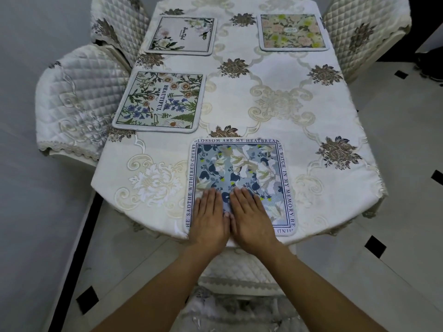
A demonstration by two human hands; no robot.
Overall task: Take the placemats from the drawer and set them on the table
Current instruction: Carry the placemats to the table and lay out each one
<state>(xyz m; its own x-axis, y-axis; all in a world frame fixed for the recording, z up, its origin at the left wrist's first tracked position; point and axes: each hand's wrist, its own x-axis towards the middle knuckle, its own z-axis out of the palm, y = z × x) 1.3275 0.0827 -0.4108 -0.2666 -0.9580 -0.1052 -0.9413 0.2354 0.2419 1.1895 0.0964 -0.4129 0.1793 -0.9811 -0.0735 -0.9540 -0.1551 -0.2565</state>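
Head view: I see my left hand [209,218] and right hand [251,216] flat, side by side, gripping nothing, pressing the blue placemat [239,185] smooth at the table's [311,130] near edge, probably squaring it to the seat.

two bare forearms enter from the bottom edge of the view, with no sleeve on either as far as they show. the left hand [209,218] and the right hand [251,218] are bare too: no gloves, rings, watch or bracelet visible. the fingernails are short and unpainted where they can be made out.
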